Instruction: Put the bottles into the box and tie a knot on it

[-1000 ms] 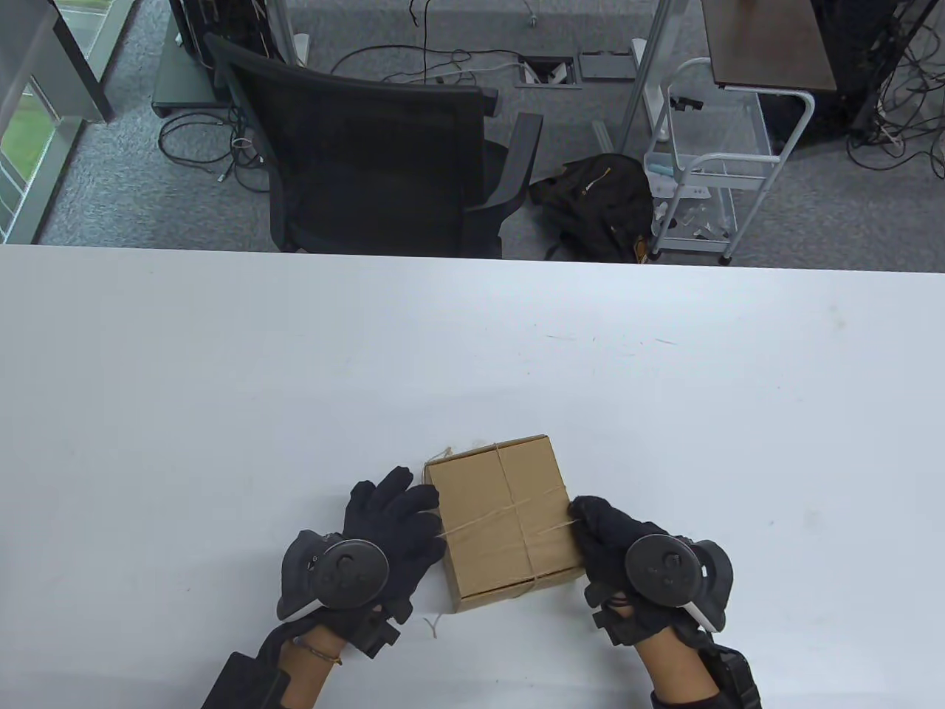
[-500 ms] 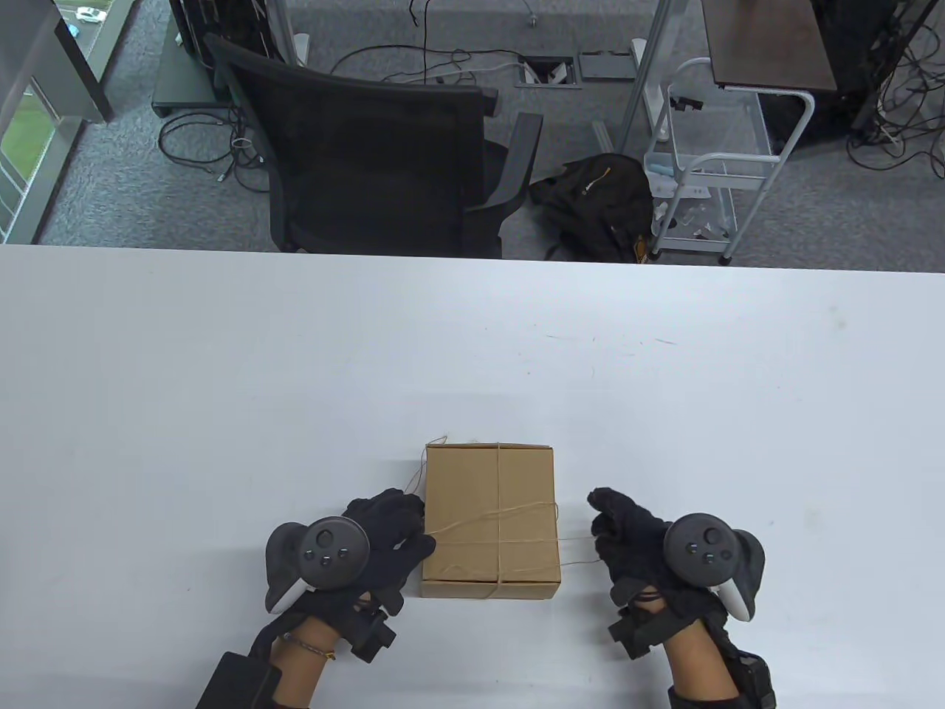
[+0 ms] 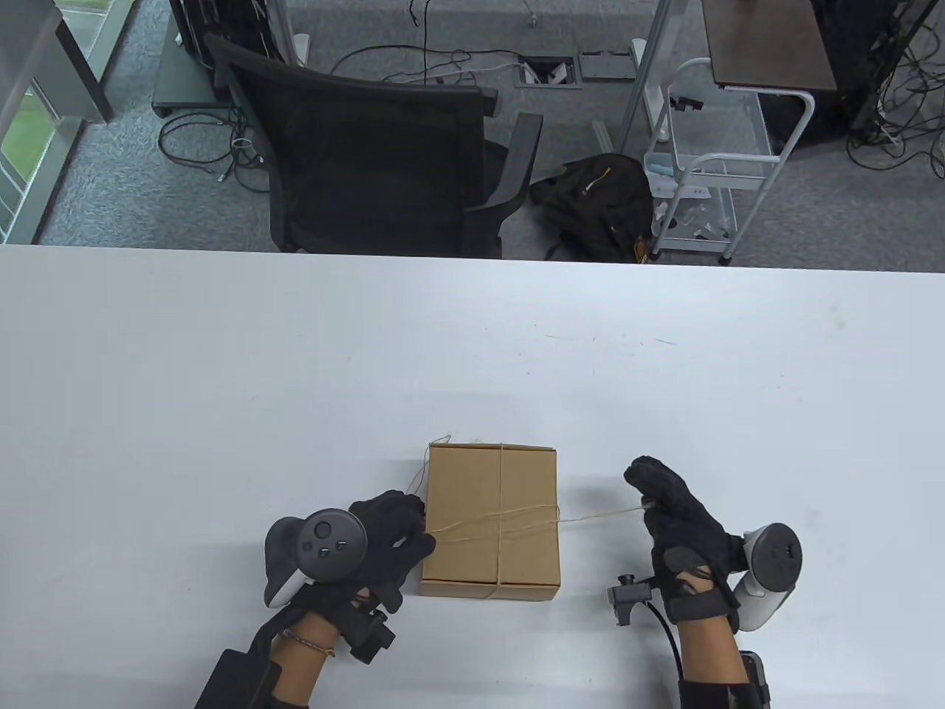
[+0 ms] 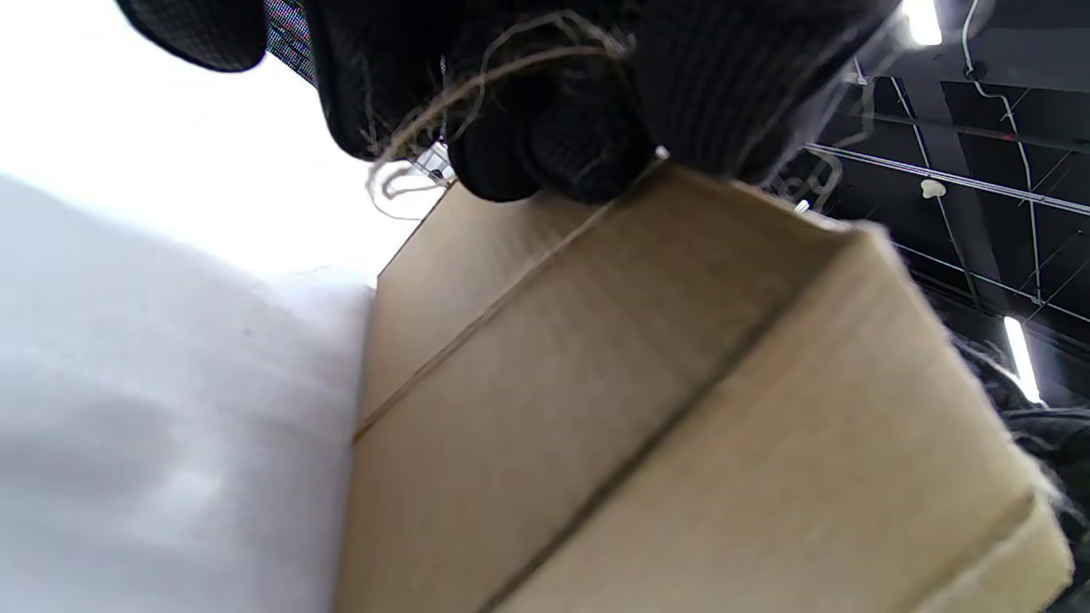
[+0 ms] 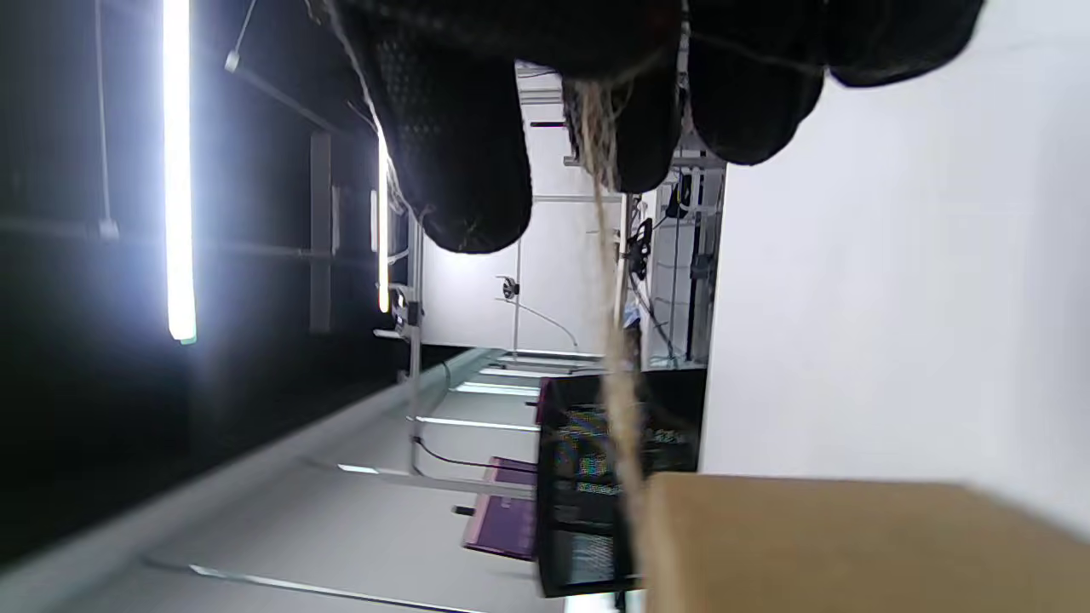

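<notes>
A closed brown cardboard box [image 3: 491, 521] lies near the front of the white table [image 3: 221, 384], with thin twine [image 3: 517, 517] crossed over its lid. My left hand [image 3: 395, 528] sits against the box's left side, its fingers curled around a strand of twine [image 4: 443, 102] at the top edge of the box [image 4: 681, 409]. My right hand [image 3: 661, 491] is off to the right of the box and pinches the twine's free end, which runs taut [image 3: 598, 515] from the lid to its fingers [image 5: 630, 128]. No bottles are visible; the box's inside is hidden.
A loose twine tail [image 3: 421, 476] curls off the box's far left corner. Beyond the table's far edge stand a black office chair [image 3: 369, 162], a dark bag [image 3: 590, 199] on the floor and a white wire cart [image 3: 709, 162].
The box turned from skewed to square with the table. My right hand moved away to the right and rolled its tracker outward, drawing the twine taut. My left hand stayed at the box's left side.
</notes>
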Motion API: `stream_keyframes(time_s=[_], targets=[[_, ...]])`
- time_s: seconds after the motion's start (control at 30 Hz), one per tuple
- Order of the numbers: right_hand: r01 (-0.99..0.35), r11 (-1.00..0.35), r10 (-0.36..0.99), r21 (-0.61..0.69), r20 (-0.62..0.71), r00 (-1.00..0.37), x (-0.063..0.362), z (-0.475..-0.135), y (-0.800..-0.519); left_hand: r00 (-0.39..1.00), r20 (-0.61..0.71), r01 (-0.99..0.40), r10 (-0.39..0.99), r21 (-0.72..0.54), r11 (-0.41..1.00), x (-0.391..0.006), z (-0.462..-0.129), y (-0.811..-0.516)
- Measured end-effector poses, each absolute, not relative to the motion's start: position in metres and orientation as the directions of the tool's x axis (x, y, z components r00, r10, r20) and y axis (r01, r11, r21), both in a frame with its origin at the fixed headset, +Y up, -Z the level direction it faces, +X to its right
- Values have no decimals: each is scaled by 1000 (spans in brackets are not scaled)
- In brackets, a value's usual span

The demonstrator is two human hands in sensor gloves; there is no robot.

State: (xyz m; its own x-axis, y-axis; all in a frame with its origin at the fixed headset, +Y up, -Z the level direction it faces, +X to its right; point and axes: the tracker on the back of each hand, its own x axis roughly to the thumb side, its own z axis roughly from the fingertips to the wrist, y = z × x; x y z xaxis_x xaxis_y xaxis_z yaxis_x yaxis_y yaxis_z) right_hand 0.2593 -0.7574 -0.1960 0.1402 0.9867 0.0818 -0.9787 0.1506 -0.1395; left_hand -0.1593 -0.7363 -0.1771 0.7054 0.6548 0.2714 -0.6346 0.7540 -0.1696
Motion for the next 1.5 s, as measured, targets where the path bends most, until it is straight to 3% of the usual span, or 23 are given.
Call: stream_keyframes(time_s=[0.07, 0.3, 0.33, 0.4, 0.47, 0.6, 0.7, 0.87, 1.03, 1.17, 1.37, 1.43, 1.5], targets=[[-979, 166, 981, -120, 124, 151, 259, -196, -756, 705, 270, -636, 656, -169, 753, -159, -177, -737], [-999, 32, 969, -14, 244, 28, 235, -192, -745, 704, 271, -636, 657, -170, 752, -159, -176, -737], [-999, -35, 961, 27, 274, -26, 224, -190, -741, 703, 272, -637, 658, -172, 751, -159, -177, -737], [-948, -296, 907, 116, 347, -241, 205, -186, -735, 700, 272, -639, 660, -173, 750, -159, -177, -737], [-800, -589, 735, 118, 489, -469, 178, -179, -729, 699, 274, -639, 660, -174, 749, -158, -177, -737], [-595, -791, 547, 144, 603, -581, 142, -171, -732, 710, 286, -628, 643, -156, 763, -157, -175, -736], [-519, -828, 527, 212, 610, -592, 129, -168, -740, 722, 309, -613, 619, -131, 779, -155, -173, -734], [-423, -880, 459, 214, 608, -648, 128, -170, -747, 687, 328, -629, 649, -179, 757, -160, -173, -721], [-458, -863, 488, 214, 588, -645, 129, -171, -746, 627, 340, -631, 701, -306, 713, -173, -172, -702], [-479, -852, 505, 211, 572, -646, 130, -174, -745, 428, 317, -734, 846, -424, 531, -193, -176, -693], [-440, -876, 467, 195, 566, -679, 126, -172, -742, 182, 317, -732, 931, -589, 344, -209, -177, -688], [-428, -885, 451, 184, 572, -686, 124, -171, -743, 204, 309, -680, 929, -638, 361, -206, -178, -692], [-405, -898, 426, 174, 575, -698, 122, -169, -743, 310, 292, -606, 905, -673, 424, -199, -179, -699]])
